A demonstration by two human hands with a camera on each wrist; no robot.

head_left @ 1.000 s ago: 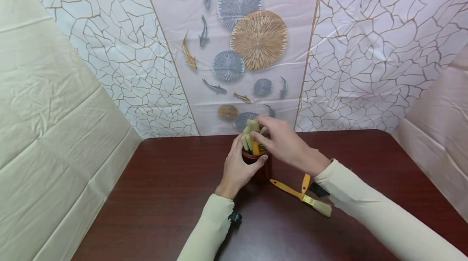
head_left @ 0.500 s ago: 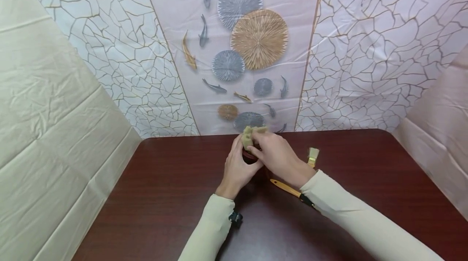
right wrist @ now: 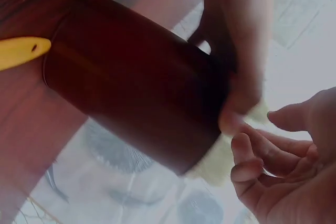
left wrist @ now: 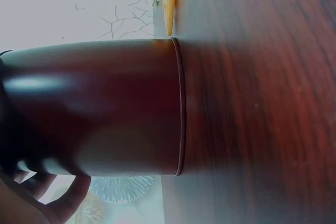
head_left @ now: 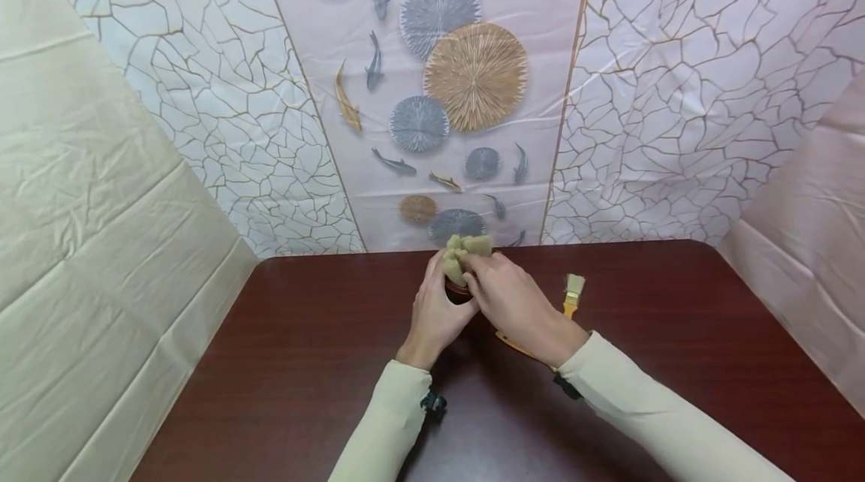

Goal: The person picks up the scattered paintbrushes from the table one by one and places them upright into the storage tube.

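Observation:
A dark red-brown cylindrical cup stands upright on the table, its base on the wood. My left hand grips it around the upper part, thumb on the near side and fingers at the left. Pale bristles of several paintbrushes stick up from the cup, their handles hidden inside. My right hand is at the cup's right rim with curled fingers among the bristles, pinching a paintbrush. In the right wrist view, the thumb and fingers of the right hand lie close to the bristles.
Right of the cup, a paintbrush with a yellow handle lies on the table, partly behind the right wrist. Another yellow handle shows under that forearm, its tip near the cup's base. A patterned cloth backdrop rises behind the table.
My right hand has come down and left toward the cup, and the bristles by its fingers sit lower and tilt right. The left hand has kept its grip on the cup.

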